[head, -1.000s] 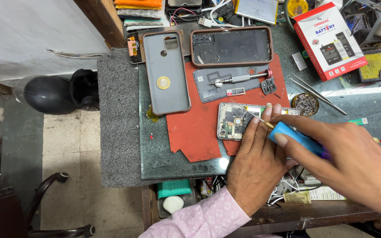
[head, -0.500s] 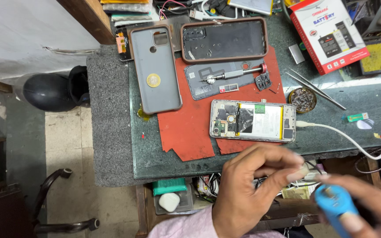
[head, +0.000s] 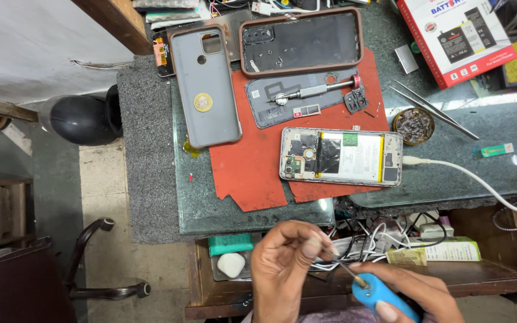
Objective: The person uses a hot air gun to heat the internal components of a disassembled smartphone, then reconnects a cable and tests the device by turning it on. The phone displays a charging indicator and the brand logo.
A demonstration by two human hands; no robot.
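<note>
— So, where are the hands?

— Both low, at the near edge of the desk (head: pixel 210 203), clear of the phone (head: pixel 341 157). The left hand (head: pixel 285 263) is curled, thumb and forefinger pinched at the thin metal tip of a tool (head: pixel 378 293). I cannot tell whether anything small sits in that pinch.

— And the right?

— The right hand (head: pixel 417 293) is wrapped shut around the tool's blue handle, thumb on top. The tip points up and left, toward the left fingers. Both wrists come in from the bottom edge, left palm turned sideways.

— The phone?

— It lies open, back off, flat across a red mat (head: pixel 252 167), well apart from both hands. A white cable (head: pixel 474 176) is plugged into its right end.

— Around it?

— A grey case (head: pixel 207 90) with a coin (head: pixel 203 102) on it lies to the left. A brown-rimmed back cover (head: pixel 300 40) is above, and under that a grey plate (head: pixel 306 98) carrying a screwdriver (head: pixel 315 91). Tweezers (head: pixel 432 109) and a small round tin (head: pixel 413 125) sit to the right.
</note>
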